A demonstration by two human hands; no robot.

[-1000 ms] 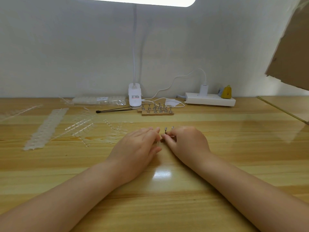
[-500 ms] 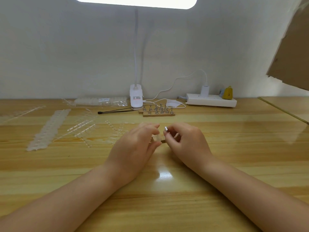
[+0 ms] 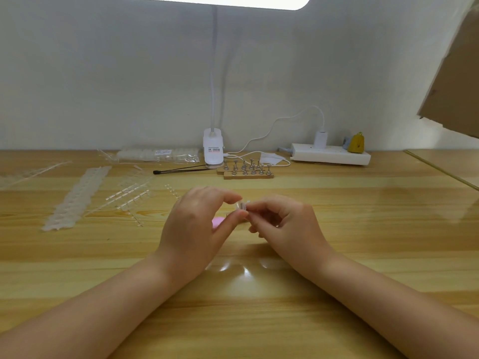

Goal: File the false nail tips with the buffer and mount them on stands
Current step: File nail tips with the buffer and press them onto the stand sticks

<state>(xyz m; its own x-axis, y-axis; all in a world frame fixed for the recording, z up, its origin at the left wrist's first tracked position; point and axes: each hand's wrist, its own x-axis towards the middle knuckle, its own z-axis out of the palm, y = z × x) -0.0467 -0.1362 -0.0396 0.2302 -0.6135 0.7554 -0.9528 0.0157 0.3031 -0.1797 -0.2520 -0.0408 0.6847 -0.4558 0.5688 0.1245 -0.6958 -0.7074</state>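
Left hand (image 3: 193, 229): raised just above the desk (image 3: 337, 255), its thumb and forefinger pinching a clear nail tip (image 3: 239, 205) from the left; the other fingers curl loosely underneath.
Right hand (image 3: 282, 224): meets the left at the tip, its fingers (image 3: 255, 209) closed narrow on something small that is probably a stand; too little of it shows to be sure.
Why held so: the tip is tiny and clear, so a fingertip pinch from both sides likely steadies it while it is pressed on; the step looks like mounting rather than filing.
Buffer (image 3: 217, 222): a pink piece showing just behind the left hand, lying on the desk and untouched, which fits the filing of this tip being over.
Rack (image 3: 248, 174): a wooden block of small metal stands, well beyond the hands and just right of the lamp clamp (image 3: 213, 151); the finished piece probably goes back there.
Spare tips (image 3: 75, 195): strips and clear sprues spread far left of the hands, within the left arm's reach.
Bag (image 3: 158, 154): more tips, left of the lamp clamp.
Power strip (image 3: 330, 157): right of the rack, by the wall.
Risk: the tip could slip or flick away if squeezed off-centre.
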